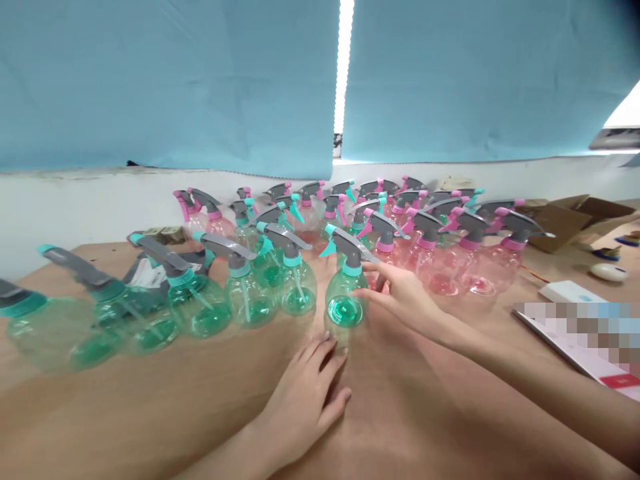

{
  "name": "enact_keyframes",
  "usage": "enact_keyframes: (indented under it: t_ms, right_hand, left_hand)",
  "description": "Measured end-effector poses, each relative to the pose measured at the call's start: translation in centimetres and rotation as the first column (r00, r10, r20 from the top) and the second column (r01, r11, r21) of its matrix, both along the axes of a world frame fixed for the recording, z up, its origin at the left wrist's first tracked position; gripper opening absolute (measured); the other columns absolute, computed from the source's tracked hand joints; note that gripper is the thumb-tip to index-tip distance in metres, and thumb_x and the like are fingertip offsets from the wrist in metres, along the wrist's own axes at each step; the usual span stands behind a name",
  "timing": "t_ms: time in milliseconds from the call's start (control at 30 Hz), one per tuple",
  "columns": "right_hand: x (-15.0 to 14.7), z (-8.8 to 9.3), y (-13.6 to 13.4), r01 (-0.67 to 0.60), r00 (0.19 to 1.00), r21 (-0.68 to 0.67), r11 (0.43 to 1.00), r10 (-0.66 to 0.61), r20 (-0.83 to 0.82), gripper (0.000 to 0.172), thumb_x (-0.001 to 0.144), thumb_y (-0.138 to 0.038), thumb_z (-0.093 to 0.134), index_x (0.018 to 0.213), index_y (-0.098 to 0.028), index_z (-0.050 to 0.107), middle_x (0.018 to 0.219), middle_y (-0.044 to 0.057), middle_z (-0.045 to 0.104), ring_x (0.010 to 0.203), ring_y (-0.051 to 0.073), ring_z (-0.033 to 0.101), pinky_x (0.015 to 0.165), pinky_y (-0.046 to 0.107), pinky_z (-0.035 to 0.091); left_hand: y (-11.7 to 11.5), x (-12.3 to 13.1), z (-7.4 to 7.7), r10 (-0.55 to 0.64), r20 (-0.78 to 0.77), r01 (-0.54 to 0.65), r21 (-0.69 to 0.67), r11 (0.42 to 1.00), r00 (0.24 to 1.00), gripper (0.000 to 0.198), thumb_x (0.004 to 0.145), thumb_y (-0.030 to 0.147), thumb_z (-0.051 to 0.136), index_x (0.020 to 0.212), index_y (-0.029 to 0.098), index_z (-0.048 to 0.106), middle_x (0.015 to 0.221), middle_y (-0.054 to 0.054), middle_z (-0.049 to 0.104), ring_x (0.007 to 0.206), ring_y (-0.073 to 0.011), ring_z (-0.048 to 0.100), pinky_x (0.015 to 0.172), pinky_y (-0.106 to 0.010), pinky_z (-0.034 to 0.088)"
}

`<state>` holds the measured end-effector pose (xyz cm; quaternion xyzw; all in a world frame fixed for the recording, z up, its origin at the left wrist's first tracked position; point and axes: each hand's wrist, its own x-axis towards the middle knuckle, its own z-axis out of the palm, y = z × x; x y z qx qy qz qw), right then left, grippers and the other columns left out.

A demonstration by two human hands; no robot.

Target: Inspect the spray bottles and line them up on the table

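A clear green spray bottle [346,310] with a grey and turquoise trigger head stands upright on the wooden table, a little green showing at its bottom. My right hand [407,300] grips its right side, thumb on the front of the bulb and index finger by the collar. Just in front of the bottle, my left hand [313,393] lies on the table with fingers stretched out, holding nothing. Left of that bottle runs a row of similar green bottles, the nearest being a green spray bottle [299,290].
Pink spray bottles [443,270] crowd the right and back, mixed with more green ones. A cardboard box [575,223], a white mouse [609,272] and a partly blurred flat item [565,340] lie at the right. Blue sheeting [165,87] hangs behind the table [200,413].
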<state>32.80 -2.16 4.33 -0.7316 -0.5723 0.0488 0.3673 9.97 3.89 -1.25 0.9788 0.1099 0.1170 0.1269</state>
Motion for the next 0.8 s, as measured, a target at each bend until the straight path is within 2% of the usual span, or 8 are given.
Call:
enact_keyframes:
  t_ms: [100,267,533,800]
  right_hand:
    - [-0.1,-0.2,0.8,-0.005,1.000,0.014,1.000,0.005,-0.004,0.042,0.084,-0.046,0.060,0.116,-0.019,0.061,0.076,0.002,0.066,0.064,0.018,0.060,0.064,0.032,0.047]
    - [0.1,-0.5,1.8,0.002,1.000,0.011,1.000,-0.002,-0.026,0.047,0.082,-0.048,0.061,0.118,-0.018,0.059,0.083,0.005,0.068,0.066,0.019,0.061,0.064,0.033,0.048]
    - [0.3,-0.4,2.9,-0.008,1.000,0.020,1.000,0.008,-0.029,0.047,0.084,-0.048,0.060,0.118,-0.016,0.057,0.089,0.007,0.070,0.064,0.018,0.061,0.066,0.035,0.049]
    - [0.2,-0.1,2.3,-0.020,0.996,0.023,1.000,0.022,-0.082,0.057,0.082,-0.045,0.064,0.130,-0.015,0.053,0.091,0.007,0.070,0.068,0.018,0.061,0.072,0.037,0.050]
  left_hand:
    - [0.1,0.0,-0.1,-0.003,-0.002,0.003,-0.004,1.000,1.000,0.041,0.089,0.027,0.057,0.129,0.017,0.054,0.134,-0.014,0.054,0.127,-0.0324,0.046,0.103,-0.051,0.041]
    - [0.1,0.0,-0.2,-0.013,-0.033,0.013,0.003,1.000,0.999,0.043,0.089,0.027,0.058,0.130,0.014,0.053,0.136,-0.016,0.052,0.128,-0.0336,0.044,0.103,-0.052,0.041]
    - [0.1,0.0,-0.1,-0.015,-0.022,0.014,-0.010,1.000,1.000,0.042,0.090,0.028,0.056,0.130,0.016,0.053,0.136,-0.014,0.053,0.128,-0.0328,0.045,0.104,-0.052,0.040]
    - [0.1,0.0,-0.2,-0.010,-0.041,0.010,0.008,1.000,0.999,0.044,0.090,0.028,0.057,0.132,0.015,0.052,0.139,-0.015,0.050,0.129,-0.0326,0.044,0.105,-0.053,0.039]
